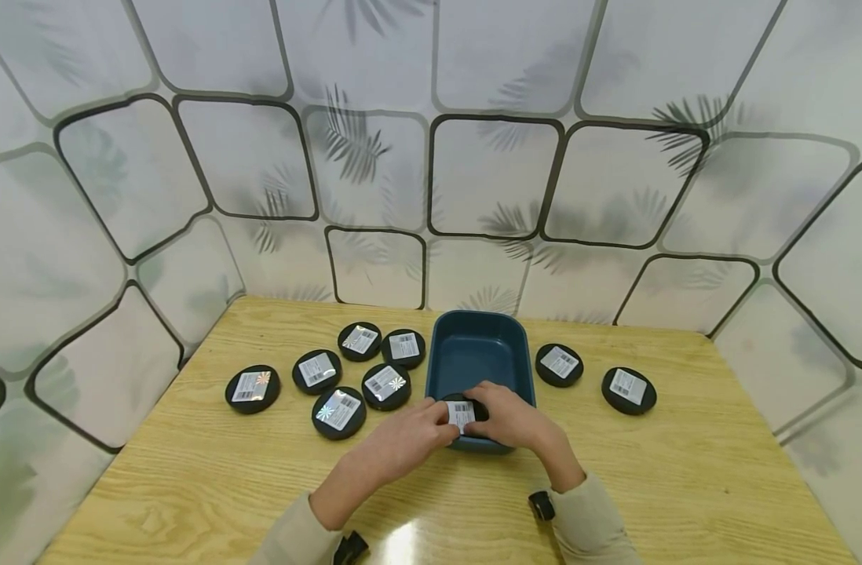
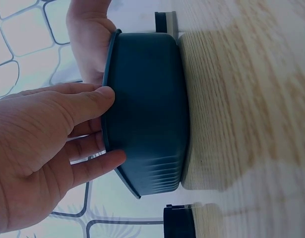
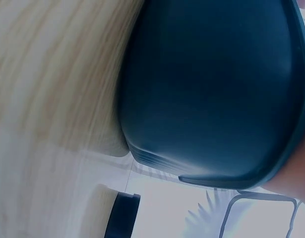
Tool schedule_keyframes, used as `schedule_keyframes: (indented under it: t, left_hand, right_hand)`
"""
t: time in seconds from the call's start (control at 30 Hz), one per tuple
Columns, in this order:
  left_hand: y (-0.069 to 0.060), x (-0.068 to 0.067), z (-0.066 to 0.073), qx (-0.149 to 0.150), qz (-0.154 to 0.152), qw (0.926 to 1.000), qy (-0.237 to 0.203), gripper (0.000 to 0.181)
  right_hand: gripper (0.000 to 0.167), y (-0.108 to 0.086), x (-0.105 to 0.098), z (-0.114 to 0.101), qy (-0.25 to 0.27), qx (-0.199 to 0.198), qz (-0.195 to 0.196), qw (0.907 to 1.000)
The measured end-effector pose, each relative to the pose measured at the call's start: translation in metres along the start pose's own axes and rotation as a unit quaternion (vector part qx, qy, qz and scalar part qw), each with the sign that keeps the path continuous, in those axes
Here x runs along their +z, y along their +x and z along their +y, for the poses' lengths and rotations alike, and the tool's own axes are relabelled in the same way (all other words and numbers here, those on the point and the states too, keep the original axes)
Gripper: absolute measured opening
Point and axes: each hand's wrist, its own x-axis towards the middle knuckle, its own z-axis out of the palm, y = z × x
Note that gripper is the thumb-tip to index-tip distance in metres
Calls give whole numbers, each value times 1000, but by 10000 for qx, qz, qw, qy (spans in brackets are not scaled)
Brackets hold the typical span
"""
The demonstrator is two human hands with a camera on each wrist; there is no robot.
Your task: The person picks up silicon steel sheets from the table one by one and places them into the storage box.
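Observation:
A flat, round black container (image 1: 462, 413) with a white barcode label is held over the near end of a dark blue plastic bin (image 1: 479, 357). My left hand (image 1: 411, 441) grips its left side, and my right hand (image 1: 510, 417) holds the opposite side with thumb and fingers. Seen from the left wrist, the left thumb and little finger lie against the rim of the bin (image 2: 147, 109), while the other fingertips pass behind it. The bin's wall (image 3: 207, 94) fills much of the right wrist view and hides the right fingers.
Several similar labelled black containers (image 1: 339, 413) lie left of the bin on the wooden table (image 1: 212, 479). Two more stand to its right, one nearer (image 1: 560, 365) and one farther out (image 1: 629, 391). A patterned curtain (image 1: 374, 173) surrounds the table's back and sides.

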Motion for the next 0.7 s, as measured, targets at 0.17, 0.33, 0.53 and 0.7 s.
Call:
schedule_keyframes:
  t: [0.17,0.33,0.53,0.7]
  left_hand:
    - [0,0,0,5,8,10000,17,13]
    - [0,1,0,5,27,10000,59,12]
    - [0,1,-1,20,55,10000,69,11]
    - [1,2,0,44,91,9999,77,11]
  right_hand:
    - [41,0,1,-1,92,102,27,9999]
    - [48,2,2,-1,196,359,3,9992]
    - [51,2,2,-2,239,495,34,9985]
    - [52,1,2,-1,211,501,64,9985]
